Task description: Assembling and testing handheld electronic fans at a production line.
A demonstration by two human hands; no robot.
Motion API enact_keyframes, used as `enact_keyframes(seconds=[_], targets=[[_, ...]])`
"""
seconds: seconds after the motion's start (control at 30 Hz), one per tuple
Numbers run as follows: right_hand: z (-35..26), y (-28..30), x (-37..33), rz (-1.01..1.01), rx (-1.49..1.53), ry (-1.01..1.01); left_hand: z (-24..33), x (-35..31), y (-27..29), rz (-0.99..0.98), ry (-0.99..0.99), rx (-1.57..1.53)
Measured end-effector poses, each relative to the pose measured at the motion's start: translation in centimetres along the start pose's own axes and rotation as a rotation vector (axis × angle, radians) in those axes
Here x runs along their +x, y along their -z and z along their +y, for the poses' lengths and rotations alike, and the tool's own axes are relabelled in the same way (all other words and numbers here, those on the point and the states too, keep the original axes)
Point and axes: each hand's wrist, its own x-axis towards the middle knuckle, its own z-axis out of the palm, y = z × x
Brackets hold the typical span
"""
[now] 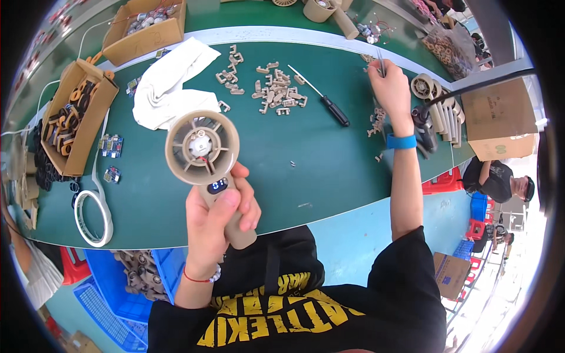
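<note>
My left hand (pixel 220 212) is wrapped round the handle of a beige handheld fan (pixel 231 144), held up above the near edge of the table. Its round housing has no front cover, so the white motor hub and a bit of red wire show. A small display on the handle is lit. Farther off at the right, my right hand (pixel 391 88) is closed on slim metal tweezers (pixel 382 63), tips pointing away from me. Below that hand lie small beige clips (pixel 376 122). Beside my right wrist is a dark power tool (pixel 424 126), partly blurred.
A screwdriver (pixel 335 110) lies by a heap of beige clips (pixel 279 91). White cloth (pixel 170 88), a tape roll (pixel 93 219), circuit boards (pixel 110 145) and a carton of rings (pixel 79 117) are at left. Fan bodies (pixel 444 115) and a carton (pixel 500 115) stand right.
</note>
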Motion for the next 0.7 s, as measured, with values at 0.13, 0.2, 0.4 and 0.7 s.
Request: enact_keyframes(seconds=[0.13,0.2,0.4,0.7], targets=[[-2.4,1.0,-0.7,-0.105,0.054,0.001,0.1,0.2,-0.2,0.055,-0.015,0.03],[-3.8,1.4,-2.2,-0.096,0.182,0.08,0.2,0.2,0.1,0.051,-0.001,0.027],[-6.7,3.4,-5.0,-0.277,0.006,0.161,0.0,0.4,0.3,0.007,0.001,-0.025],[-10.4,3.5,-6.3,-0.341,0.173,0.566,-0.1,0.4,1.4,-0.115,0.011,-0.155]])
